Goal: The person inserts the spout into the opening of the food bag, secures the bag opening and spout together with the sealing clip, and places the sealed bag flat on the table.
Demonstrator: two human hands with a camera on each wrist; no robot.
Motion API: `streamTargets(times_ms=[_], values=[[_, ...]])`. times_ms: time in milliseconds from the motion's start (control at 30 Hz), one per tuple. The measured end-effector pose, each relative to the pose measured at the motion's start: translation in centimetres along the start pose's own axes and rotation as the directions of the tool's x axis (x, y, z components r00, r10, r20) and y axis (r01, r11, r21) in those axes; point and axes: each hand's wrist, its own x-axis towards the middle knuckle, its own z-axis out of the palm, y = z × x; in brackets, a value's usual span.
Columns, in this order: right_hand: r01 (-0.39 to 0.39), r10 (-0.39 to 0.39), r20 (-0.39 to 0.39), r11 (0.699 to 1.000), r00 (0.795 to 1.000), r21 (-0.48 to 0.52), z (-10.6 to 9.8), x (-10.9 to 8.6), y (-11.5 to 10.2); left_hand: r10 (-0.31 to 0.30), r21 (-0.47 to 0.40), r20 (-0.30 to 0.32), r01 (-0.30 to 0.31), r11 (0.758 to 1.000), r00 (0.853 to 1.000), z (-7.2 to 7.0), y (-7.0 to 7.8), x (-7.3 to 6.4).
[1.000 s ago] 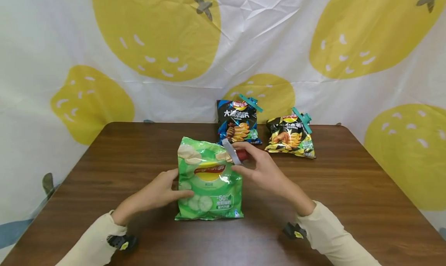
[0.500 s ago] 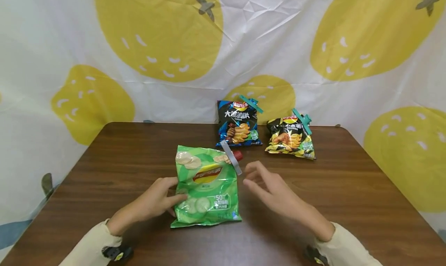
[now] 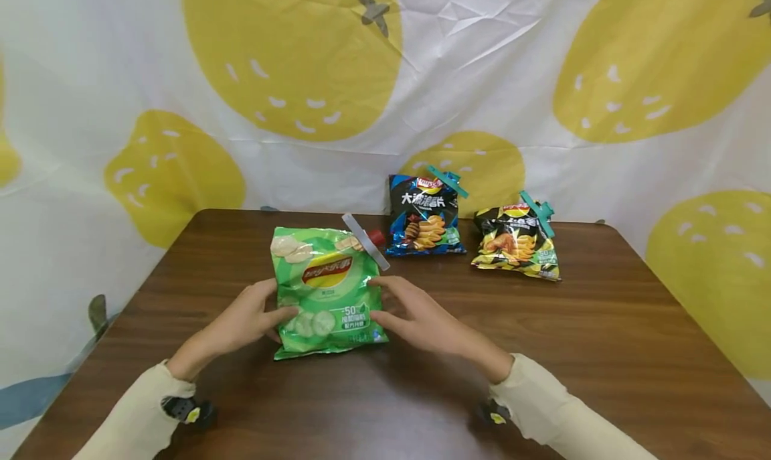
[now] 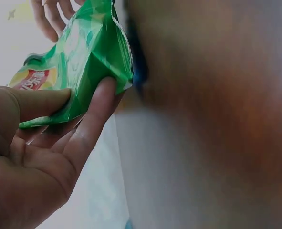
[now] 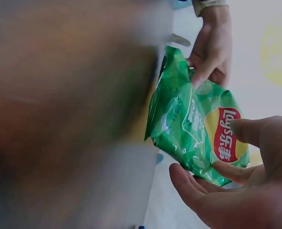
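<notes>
A green bag of potato chips stands nearly upright at the left middle of the table, its front towards me. A pale bag clip with a red end sits slantwise across its top right corner. My left hand grips the bag's left edge, thumb on the front; in the left wrist view, fingers lie under and behind it. My right hand is at the right edge, and in the right wrist view the bag lies between its digits. How firmly it presses is unclear.
Behind, a blue-black chip bag and a black-yellow chip bag stand near the table's far edge, each with a teal clip on its top right corner. A white curtain with yellow fruit prints hangs behind the brown table.
The right hand let go near the clip, drew back, then came to the bag's right edge. The green bag moved left and a little away with the left hand. The view turned slightly left.
</notes>
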Motion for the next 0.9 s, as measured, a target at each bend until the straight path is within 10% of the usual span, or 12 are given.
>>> streamTargets(times_ms=[267, 900], values=[[-0.071, 0.072, -0.038, 0.997, 0.997, 0.035, -0.9, 5.2, 0.6, 0.065, 0.242, -0.135, -0.031, 0.970, 0.989, -2.4, 0.0, 4.0], [-0.228, 0.214, -0.141, 0.970, 0.967, -0.089, 0.3, 13.4, 4.9, -0.095, 0.269, -0.331, 0.190, 0.944, 0.939, -4.4, -4.1, 12.1]])
